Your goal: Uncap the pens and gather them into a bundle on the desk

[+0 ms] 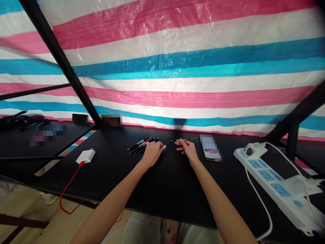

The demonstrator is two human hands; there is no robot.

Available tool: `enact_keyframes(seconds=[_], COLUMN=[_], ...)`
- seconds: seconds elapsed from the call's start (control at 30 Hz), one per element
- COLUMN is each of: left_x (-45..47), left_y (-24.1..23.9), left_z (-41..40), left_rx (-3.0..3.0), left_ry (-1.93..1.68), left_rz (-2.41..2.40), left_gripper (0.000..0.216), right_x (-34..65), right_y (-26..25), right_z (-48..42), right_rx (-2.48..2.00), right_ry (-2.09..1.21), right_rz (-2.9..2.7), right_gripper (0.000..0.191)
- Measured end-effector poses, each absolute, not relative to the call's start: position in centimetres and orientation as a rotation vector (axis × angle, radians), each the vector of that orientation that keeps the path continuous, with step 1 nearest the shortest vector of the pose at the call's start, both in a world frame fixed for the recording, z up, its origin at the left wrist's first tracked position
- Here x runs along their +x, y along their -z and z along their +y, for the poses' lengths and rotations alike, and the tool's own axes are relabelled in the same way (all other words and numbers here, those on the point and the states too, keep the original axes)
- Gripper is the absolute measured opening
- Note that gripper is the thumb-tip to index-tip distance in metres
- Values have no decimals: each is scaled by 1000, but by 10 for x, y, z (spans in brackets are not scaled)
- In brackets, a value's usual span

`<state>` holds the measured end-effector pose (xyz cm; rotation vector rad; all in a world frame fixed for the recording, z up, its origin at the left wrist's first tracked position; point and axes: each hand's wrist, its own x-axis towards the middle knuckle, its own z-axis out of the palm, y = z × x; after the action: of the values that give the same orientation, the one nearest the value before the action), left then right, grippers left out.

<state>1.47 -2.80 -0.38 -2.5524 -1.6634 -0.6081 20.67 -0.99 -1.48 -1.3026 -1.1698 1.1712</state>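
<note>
My left hand (152, 151) is closed around a dark pen barrel (168, 144), which sticks out past the fingertips to the right. My right hand (187, 149) pinches a thin pen refill (191, 139), its slim tip pointing right and some fingers stretched out toward the left. A small gap separates the two hands above the black table (175, 183). Just left of my left hand lies a loose bunch of pens (139, 145), mostly black with a red one among them. The hand covers part of that bunch.
A phone (209, 148) lies right of my right hand. Farther right is a white power strip (273, 184) with plugs and a looping white cable. A white charger (85, 156) with a red cable (66, 186) sits at left. Behind hangs a striped sheet (177, 74) with black frame bars.
</note>
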Motion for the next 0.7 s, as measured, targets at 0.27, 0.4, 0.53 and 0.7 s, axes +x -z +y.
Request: enact_keyframes(seconds=[0.27, 0.4, 0.53, 0.7], left_x=[15, 15, 15, 15], left_y=[1, 2, 3, 2], left_z=[-30, -30, -29, -29], left_rx=[-2571, -2588, -2579, -2558], left_ry=[628, 616, 627, 619], left_rz=[-1557, -1514, -1479, -1459], left_gripper=[25, 24, 24, 25], right_x=[208, 207, 206, 206], right_y=[7, 7, 6, 7], right_z=[-17, -18, -18, -16], right_rx=[-1103, -1091, -1099, -1101], right_ry=[-1381, -1386, -1402, -1436], right_rz=[-1011, -1007, -1015, -967], right_gripper=[34, 32, 30, 26])
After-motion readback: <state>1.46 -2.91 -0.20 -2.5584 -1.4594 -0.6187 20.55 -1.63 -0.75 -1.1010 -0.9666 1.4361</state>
